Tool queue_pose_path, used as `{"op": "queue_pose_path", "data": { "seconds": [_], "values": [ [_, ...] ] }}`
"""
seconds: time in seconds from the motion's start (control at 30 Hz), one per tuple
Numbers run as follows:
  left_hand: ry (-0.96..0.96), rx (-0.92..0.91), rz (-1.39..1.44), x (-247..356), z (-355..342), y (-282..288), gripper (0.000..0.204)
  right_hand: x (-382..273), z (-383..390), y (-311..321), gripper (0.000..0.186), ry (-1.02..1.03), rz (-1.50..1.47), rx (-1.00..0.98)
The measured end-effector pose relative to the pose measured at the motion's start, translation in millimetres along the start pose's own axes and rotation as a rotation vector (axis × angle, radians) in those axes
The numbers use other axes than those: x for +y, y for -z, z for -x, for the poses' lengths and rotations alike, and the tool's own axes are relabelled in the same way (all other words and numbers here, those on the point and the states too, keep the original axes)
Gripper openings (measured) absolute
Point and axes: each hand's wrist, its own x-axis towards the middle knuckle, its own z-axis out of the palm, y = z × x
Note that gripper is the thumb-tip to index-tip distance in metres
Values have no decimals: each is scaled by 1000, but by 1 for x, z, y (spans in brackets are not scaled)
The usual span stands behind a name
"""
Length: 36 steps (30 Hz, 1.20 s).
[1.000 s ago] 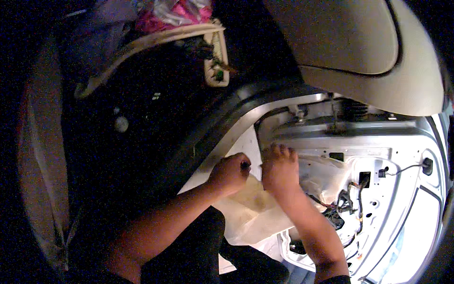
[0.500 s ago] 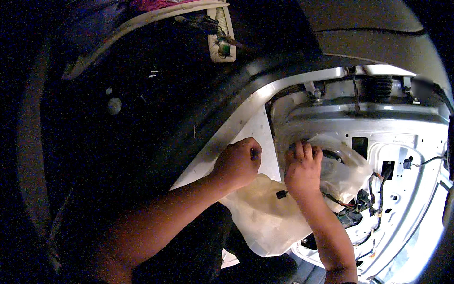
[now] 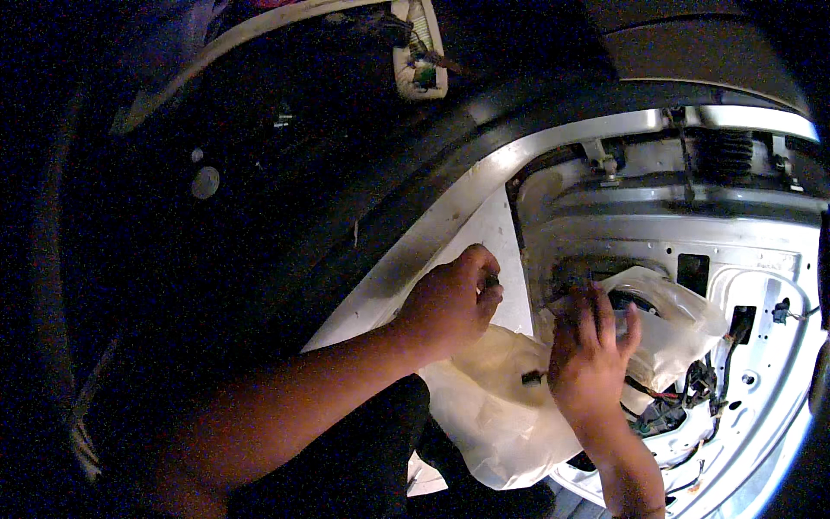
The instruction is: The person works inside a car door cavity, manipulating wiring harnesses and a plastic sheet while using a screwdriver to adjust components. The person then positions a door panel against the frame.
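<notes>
Nearest, at the lower edge: dark-clothed leg [image 3: 372, 441]. Left hand [image 3: 454, 303] is curled, pinching a small dark piece [image 3: 492, 281], too small to identify. Right hand [image 3: 590, 363] has its fingers bent and apart in front of the door; cannot tell whether they grip anything. Translucent plastic sheet [image 3: 510, 441] hangs crumpled below and between the hands, beside the leg; dark connector [image 3: 532, 378] shows against it. Beyond: pale metal sill [image 3: 471, 190], then the bare silvery door [image 3: 735, 233] with cut-outs and wires [image 3: 666, 394], brightly lit at right. Left side: dim, dark floor [image 3: 259, 225] carrying a pale disc [image 3: 205, 182]. Farthest: beige-edged trim piece [image 3: 439, 52] at top; beige panel [image 3: 700, 52] at upper right.
</notes>
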Motion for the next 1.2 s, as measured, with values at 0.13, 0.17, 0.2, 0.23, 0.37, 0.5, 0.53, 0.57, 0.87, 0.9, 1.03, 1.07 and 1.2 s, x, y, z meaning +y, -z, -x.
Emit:
{"op": "queue_pose_path", "data": {
  "seconds": [0.13,0.17,0.2,0.23,0.37,0.5,0.53,0.57,0.87,0.9,1.03,1.07,1.2],
  "values": [
    [23,-88,56,7,-9,-1,16,7,17,-15,30,-63,-28,-2],
    [9,-90,44,9,-10,-3,14,9,20,-21,31,-74,-19,47],
    [-5,-92,32,11,-11,-5,13,12,22,-28,33,-85,-11,97],
    [13,-93,99,9,-13,-12,14,12,25,-33,36,-96,0,142],
    [57,-101,186,9,-34,-41,20,10,29,-41,26,-131,-12,303],
    [-55,-28,139,2,-58,-76,25,9,37,-46,23,-172,-40,396],
    [-114,-23,140,5,-61,-77,25,8,33,-45,24,-168,-98,398],
    [-173,-18,141,7,-62,-77,25,7,27,-43,25,-178,-103,375],
    [-68,-128,-75,1,-72,-82,23,9,4,-40,30,-276,-172,283],
    [-36,-117,-78,0,-71,-85,23,8,5,-42,30,-271,-183,283],
    [-23,-91,58,2,-74,-90,19,9,9,-40,28,-273,-192,242],
    [-27,-66,82,2,-74,-92,18,9,9,-38,28,-273,-191,229],
    [48,-94,155,12,-79,-87,19,10,16,-42,27,-272,-224,225]
  ]
}}
